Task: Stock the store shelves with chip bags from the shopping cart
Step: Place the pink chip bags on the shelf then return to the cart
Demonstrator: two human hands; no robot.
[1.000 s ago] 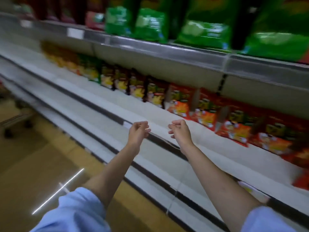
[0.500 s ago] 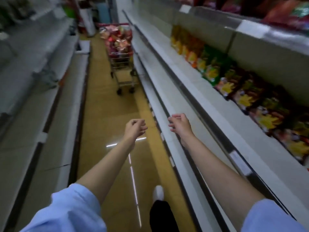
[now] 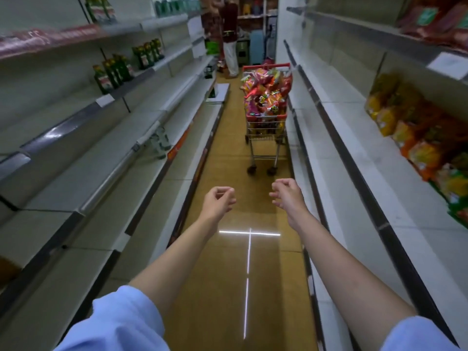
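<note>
both hands empty, left hand (image 3: 219, 201) and right hand (image 3: 285, 196) loosely curled, arms out toward shopping cart (image 3: 266, 122) down aisle, likely fetching. chip bags (image 3: 264, 92) heaped in cart (more on right shelf (image 3: 354, 158)).

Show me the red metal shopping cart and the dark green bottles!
Red metal shopping cart (image 3: 266, 116), head view: red front rim of the basket.
Dark green bottles (image 3: 114, 72), head view: middle of the group on the left shelf.
</note>
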